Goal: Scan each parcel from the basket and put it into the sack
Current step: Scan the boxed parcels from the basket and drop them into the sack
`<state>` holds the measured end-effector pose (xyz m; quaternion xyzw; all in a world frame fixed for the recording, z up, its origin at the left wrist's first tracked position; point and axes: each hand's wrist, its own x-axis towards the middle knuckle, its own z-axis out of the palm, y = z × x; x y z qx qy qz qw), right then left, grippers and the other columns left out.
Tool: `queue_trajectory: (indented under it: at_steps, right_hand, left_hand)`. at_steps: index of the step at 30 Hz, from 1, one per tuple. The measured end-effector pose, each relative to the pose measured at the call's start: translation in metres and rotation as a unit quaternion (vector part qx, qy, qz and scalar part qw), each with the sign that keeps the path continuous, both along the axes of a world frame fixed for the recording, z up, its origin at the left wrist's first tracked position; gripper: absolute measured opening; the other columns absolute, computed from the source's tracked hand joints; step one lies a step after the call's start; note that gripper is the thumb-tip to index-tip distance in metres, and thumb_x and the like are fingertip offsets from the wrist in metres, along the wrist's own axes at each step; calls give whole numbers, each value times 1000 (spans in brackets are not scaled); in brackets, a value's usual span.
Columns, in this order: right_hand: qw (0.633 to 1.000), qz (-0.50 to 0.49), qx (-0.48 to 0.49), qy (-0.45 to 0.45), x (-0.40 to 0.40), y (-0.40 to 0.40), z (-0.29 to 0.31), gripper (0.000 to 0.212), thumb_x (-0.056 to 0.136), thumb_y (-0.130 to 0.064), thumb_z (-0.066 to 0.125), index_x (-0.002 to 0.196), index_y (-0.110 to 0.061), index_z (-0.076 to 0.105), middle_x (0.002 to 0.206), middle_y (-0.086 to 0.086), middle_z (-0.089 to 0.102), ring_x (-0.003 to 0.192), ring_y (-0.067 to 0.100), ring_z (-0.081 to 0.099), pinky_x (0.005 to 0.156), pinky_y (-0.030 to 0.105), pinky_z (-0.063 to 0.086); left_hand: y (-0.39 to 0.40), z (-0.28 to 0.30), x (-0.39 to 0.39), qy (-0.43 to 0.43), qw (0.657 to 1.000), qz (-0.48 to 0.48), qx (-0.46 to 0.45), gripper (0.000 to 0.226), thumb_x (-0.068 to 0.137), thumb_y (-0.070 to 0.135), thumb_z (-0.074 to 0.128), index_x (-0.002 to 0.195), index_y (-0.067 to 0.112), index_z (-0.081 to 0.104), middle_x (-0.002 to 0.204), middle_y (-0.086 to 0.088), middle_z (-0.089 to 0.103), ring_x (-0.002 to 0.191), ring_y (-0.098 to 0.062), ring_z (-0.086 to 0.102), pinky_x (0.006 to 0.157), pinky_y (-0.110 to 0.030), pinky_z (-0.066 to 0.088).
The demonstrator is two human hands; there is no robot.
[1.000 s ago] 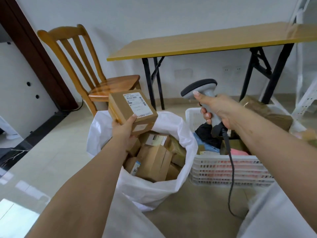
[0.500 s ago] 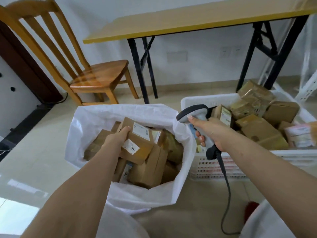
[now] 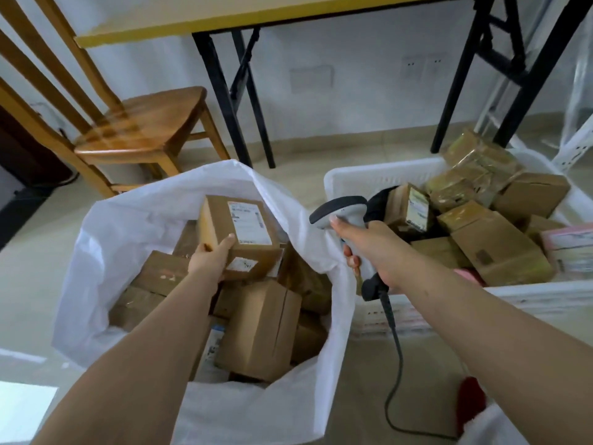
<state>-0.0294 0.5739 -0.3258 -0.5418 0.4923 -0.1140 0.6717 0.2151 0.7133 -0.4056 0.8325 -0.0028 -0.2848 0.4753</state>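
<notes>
My left hand (image 3: 210, 258) grips a small brown cardboard parcel (image 3: 239, 234) with a white label on top, inside the mouth of the white sack (image 3: 106, 252). The parcel sits on several other brown boxes (image 3: 260, 329) that fill the sack. My right hand (image 3: 369, 248) holds a grey handheld barcode scanner (image 3: 340, 213) above the sack's right rim, its black cable (image 3: 396, 354) hanging to the floor. To the right stands the white plastic basket (image 3: 362, 181) heaped with more brown parcels (image 3: 497, 248).
A wooden chair (image 3: 141, 130) stands behind the sack at the left. A yellow-topped folding table (image 3: 199, 24) on black legs spans the back wall. A pink package (image 3: 568, 248) lies at the basket's right edge, a red object (image 3: 470, 399) on the floor by the cable.
My left hand has lowered the labelled parcel from in front of the scanner down into the sack onto the other boxes. The scanner hand has dropped lower. The view has tilted downward.
</notes>
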Motion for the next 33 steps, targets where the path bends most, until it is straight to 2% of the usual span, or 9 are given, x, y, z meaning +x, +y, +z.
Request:
queue_trajectory:
  at_steps: [2, 5, 11, 13, 17, 20, 23, 28, 33]
  right_hand:
    - [1000, -7, 5, -3, 2, -2, -7, 47, 85, -52, 68, 94, -7, 59, 68, 5, 53, 47, 11, 45, 47, 24, 44]
    - [1000, -13, 9, 4, 1, -5, -17, 52, 85, -53, 68, 100, -4, 60, 69, 6, 54, 48, 12, 45, 50, 26, 45]
    - [998, -63, 6, 4, -32, -29, -27, 55, 84, -55, 68, 105, -5, 59, 68, 5, 57, 46, 13, 47, 50, 26, 45]
    - [996, -90, 14, -16, -49, -44, -32, 56, 84, -53, 69, 109, -4, 59, 64, 5, 55, 45, 14, 45, 49, 27, 43]
    - [988, -139, 55, -50, -90, -77, -40, 50, 88, -47, 68, 112, -4, 57, 62, 5, 52, 42, 13, 42, 43, 23, 39]
    - [975, -203, 77, -53, -115, -112, -52, 43, 90, -47, 65, 94, -5, 57, 60, 3, 49, 41, 12, 43, 44, 22, 41]
    - [962, -260, 82, -34, -132, -152, -63, 51, 90, -55, 58, 70, -8, 49, 64, 4, 47, 52, 15, 43, 61, 29, 43]
    - [935, -332, -15, -122, -165, -197, -78, 32, 95, -28, 61, 69, -11, 51, 57, 2, 49, 41, 10, 45, 40, 17, 41]
    - [903, -397, 46, -160, -172, -245, -88, 26, 91, -29, 67, 90, -8, 51, 56, 4, 48, 38, 12, 44, 42, 21, 40]
  left_hand:
    - [1, -5, 0, -38, 996, -47, 71, 86, 72, 60, 74, 144, 23, 43, 129, -8, 59, 109, -30, 62, 93, -45, 54]
    - [1, -4, -4, -143, 979, -71, 123, 79, 87, 48, 68, 151, 15, 37, 141, -11, 53, 123, -33, 54, 101, -41, 48]
    - [-18, 6, -6, -240, 935, -75, 248, 72, 84, 51, 69, 134, 6, 44, 133, -25, 50, 124, -43, 43, 104, -55, 39]
    - [-40, 17, -28, -321, 917, -54, 229, 64, 88, 43, 65, 135, 6, 43, 135, -25, 43, 128, -43, 36, 106, -55, 35]
    - [-103, 27, -91, -418, 889, -152, 104, 45, 94, 29, 59, 134, 13, 48, 138, -17, 42, 130, -35, 34, 108, -45, 31]
    - [-158, 23, -136, -407, 879, -247, 37, 41, 92, 26, 60, 131, 14, 51, 138, -12, 42, 130, -29, 35, 106, -36, 30]
    - [-217, 22, -180, -395, 855, -335, -7, 43, 91, 25, 63, 131, 15, 52, 136, -9, 45, 129, -25, 39, 102, -26, 29]
    - [-311, 12, -232, -365, 813, -452, -27, 51, 89, 27, 67, 136, 17, 48, 137, -6, 46, 126, -22, 45, 101, -30, 37]
    - [-399, 4, -263, -238, 872, -426, -29, 72, 89, 48, 65, 146, 16, 36, 142, -7, 45, 99, -14, 56, 87, -32, 46]
